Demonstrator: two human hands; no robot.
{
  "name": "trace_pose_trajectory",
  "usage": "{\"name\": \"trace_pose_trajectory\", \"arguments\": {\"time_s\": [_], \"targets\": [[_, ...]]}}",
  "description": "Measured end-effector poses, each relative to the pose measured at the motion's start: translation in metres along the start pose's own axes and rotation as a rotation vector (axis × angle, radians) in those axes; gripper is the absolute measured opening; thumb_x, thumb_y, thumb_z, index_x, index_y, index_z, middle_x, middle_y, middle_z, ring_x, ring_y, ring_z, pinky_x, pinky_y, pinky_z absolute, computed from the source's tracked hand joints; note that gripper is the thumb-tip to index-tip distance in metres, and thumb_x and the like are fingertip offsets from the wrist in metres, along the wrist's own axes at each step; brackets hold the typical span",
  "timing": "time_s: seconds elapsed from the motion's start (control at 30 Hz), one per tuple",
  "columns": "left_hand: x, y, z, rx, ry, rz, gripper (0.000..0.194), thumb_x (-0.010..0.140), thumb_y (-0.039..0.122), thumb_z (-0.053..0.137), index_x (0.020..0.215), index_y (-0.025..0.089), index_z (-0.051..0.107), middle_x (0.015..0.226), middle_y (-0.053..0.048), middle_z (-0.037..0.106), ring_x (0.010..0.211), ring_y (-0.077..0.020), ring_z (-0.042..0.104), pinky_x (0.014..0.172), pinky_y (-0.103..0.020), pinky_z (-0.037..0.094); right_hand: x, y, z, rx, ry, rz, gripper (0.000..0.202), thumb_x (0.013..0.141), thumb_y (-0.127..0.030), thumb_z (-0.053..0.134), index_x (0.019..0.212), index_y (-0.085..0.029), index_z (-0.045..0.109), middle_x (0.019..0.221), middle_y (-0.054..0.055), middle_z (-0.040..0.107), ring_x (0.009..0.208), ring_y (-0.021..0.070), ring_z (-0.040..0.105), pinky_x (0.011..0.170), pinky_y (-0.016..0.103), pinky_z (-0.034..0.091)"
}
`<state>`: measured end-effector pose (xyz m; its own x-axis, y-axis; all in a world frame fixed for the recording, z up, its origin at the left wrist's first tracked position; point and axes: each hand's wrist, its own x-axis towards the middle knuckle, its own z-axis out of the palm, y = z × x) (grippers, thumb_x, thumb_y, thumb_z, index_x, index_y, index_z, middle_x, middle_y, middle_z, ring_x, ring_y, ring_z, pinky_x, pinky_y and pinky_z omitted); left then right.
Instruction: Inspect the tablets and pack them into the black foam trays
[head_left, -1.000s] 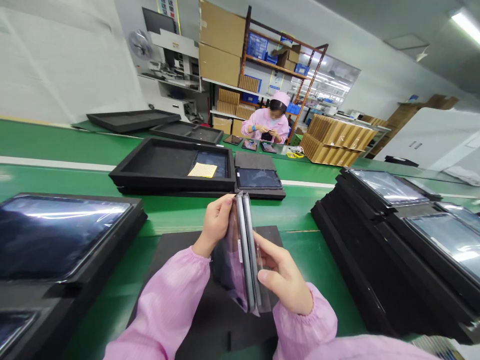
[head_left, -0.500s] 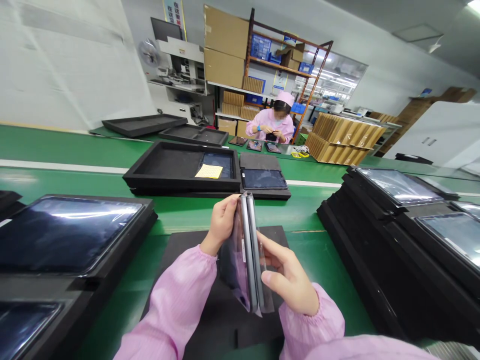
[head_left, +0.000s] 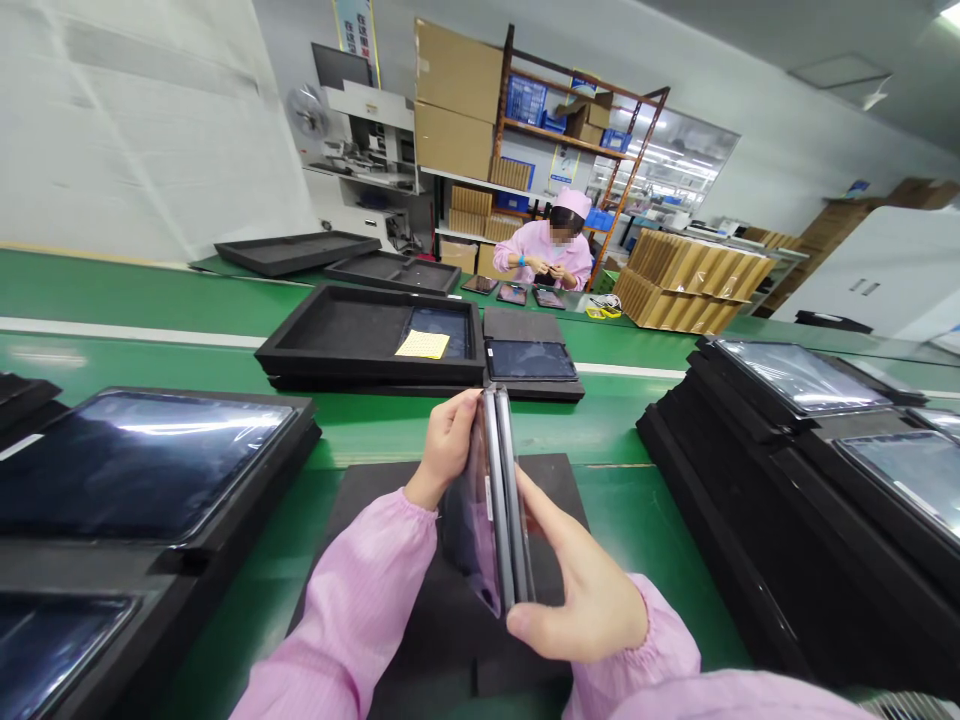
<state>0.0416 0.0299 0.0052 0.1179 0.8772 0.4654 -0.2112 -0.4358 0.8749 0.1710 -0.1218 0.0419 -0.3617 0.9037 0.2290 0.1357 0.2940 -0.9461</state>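
Two thin tablets (head_left: pixel 501 500) stand on edge, face against face, between my hands. Clear film covers their outer sides, and a small white label shows on the left one. My left hand (head_left: pixel 448 440) grips their far upper end, thumb on top. Along the right side lies my right hand (head_left: pixel 581 580), its thumb on the near end of the edge and its fingers behind the right tablet. Below the pair is a black foam sheet (head_left: pixel 360 500) on the green bench.
Stacked black foam trays with tablets (head_left: pixel 142 465) stand at left; more tablet trays (head_left: pixel 802 375) rise at right. Ahead lie an open foam tray (head_left: pixel 322 335) with a yellow note (head_left: pixel 423 345) and a smaller tablet (head_left: pixel 531 360). A co-worker (head_left: pixel 547 250) sits across the bench.
My right thumb has slid down toward me, from the right tablet's side to the near end of the edge. My left hand keeps its hold. The view has shifted slightly.
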Motion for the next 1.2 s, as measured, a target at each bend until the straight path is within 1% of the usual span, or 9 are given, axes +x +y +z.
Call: {"name": "trace_pose_trajectory", "arguments": {"time_s": [0.13, 0.27, 0.5, 0.57, 0.67, 0.73, 0.93, 1.07, 1.2], "targets": [[0.0, 0.0, -0.001, 0.004, 0.01, 0.007, 0.068, 0.077, 0.082, 0.052, 0.072, 0.017, 0.07, 0.066, -0.005, 0.068, 0.058, -0.0176, 0.056, 0.057, -0.031, 0.045, 0.002, -0.003, 0.001, -0.023, -0.016, 0.02, 0.105, 0.069, -0.019, 0.07, 0.162, -0.024, 0.019, 0.165, 0.009, 0.03, 0.148, 0.0334, 0.036, 0.12, 0.05, 0.035], [0.0, 0.0, -0.001, 0.003, 0.009, 0.006, 0.067, 0.077, 0.082, 0.053, 0.07, 0.018, 0.069, 0.066, -0.005, 0.068, 0.059, -0.0177, 0.056, 0.059, -0.032, 0.046, 0.003, -0.005, 0.002, -0.088, -0.044, 0.018, 0.122, 0.061, -0.009, 0.073, 0.163, -0.026, 0.008, 0.167, 0.009, 0.026, 0.151, 0.0328, 0.031, 0.125, 0.046, 0.025], [0.0, 0.001, 0.0, -0.01, 0.016, 0.0, 0.067, 0.076, 0.082, 0.055, 0.071, 0.017, 0.07, 0.066, -0.005, 0.068, 0.06, -0.0182, 0.057, 0.061, -0.032, 0.047, 0.004, -0.006, 0.001, -0.126, -0.07, 0.023, 0.126, 0.06, -0.009, 0.077, 0.163, -0.026, 0.005, 0.169, 0.009, 0.02, 0.153, 0.0318, 0.027, 0.123, 0.041, 0.031], [0.0, 0.001, 0.0, 0.0, 0.014, 0.006, 0.066, 0.077, 0.081, 0.054, 0.071, 0.018, 0.07, 0.066, -0.005, 0.068, 0.06, -0.0185, 0.057, 0.062, -0.033, 0.048, 0.005, -0.007, -0.001, -0.09, -0.092, -0.014, 0.122, 0.064, -0.014, 0.078, 0.163, -0.024, 0.009, 0.169, 0.01, 0.02, 0.153, 0.0329, 0.025, 0.124, 0.043, 0.027], [-0.001, 0.001, 0.0, 0.017, -0.002, 0.016, 0.066, 0.078, 0.081, 0.052, 0.073, 0.018, 0.07, 0.066, -0.006, 0.069, 0.06, -0.0192, 0.059, 0.062, -0.033, 0.049, 0.004, -0.007, -0.006, -0.012, -0.112, -0.077, 0.11, 0.071, -0.034, 0.081, 0.162, -0.022, 0.019, 0.168, 0.01, 0.022, 0.154, 0.0348, 0.022, 0.126, 0.047, 0.02], [-0.002, 0.001, -0.001, 0.026, -0.014, 0.021, 0.067, 0.078, 0.081, 0.051, 0.073, 0.018, 0.071, 0.066, -0.006, 0.069, 0.061, -0.0198, 0.06, 0.063, -0.033, 0.05, 0.002, -0.005, -0.008, 0.005, -0.107, -0.101, 0.106, 0.074, -0.043, 0.08, 0.161, -0.021, 0.023, 0.168, 0.01, 0.022, 0.154, 0.0354, 0.021, 0.126, 0.047, 0.019], [-0.003, 0.005, -0.001, 0.011, -0.047, 0.038, 0.065, 0.08, 0.079, 0.051, 0.073, 0.019, 0.074, 0.062, -0.006, 0.069, 0.06, -0.0221, 0.063, 0.066, -0.036, 0.053, -0.007, -0.003, -0.009, -0.029, -0.074, -0.09, 0.088, 0.087, -0.035, 0.066, 0.162, -0.024, 0.021, 0.167, 0.007, 0.027, 0.153, 0.0318, 0.028, 0.124, 0.047, 0.028], [-0.003, 0.013, -0.001, -0.003, -0.092, 0.054, 0.065, 0.082, 0.077, 0.05, 0.078, 0.018, 0.078, 0.058, -0.007, 0.067, 0.064, -0.0252, 0.066, 0.069, -0.038, 0.055, -0.013, 0.002, -0.005, -0.038, -0.063, -0.057, 0.087, 0.088, -0.032, 0.063, 0.162, -0.022, 0.019, 0.167, 0.008, 0.026, 0.152, 0.0304, 0.031, 0.122, 0.045, 0.033], [-0.005, 0.021, -0.001, -0.024, -0.15, 0.062, 0.063, 0.083, 0.074, 0.049, 0.08, 0.018, 0.079, 0.051, -0.005, 0.063, 0.07, -0.0286, 0.069, 0.071, -0.04, 0.055, -0.014, 0.004, -0.003, -0.078, 0.037, -0.044, 0.091, 0.087, -0.028, 0.068, 0.162, -0.032, 0.016, 0.167, 0.004, 0.028, 0.15, 0.0299, 0.035, 0.115, 0.042, 0.044]]}}
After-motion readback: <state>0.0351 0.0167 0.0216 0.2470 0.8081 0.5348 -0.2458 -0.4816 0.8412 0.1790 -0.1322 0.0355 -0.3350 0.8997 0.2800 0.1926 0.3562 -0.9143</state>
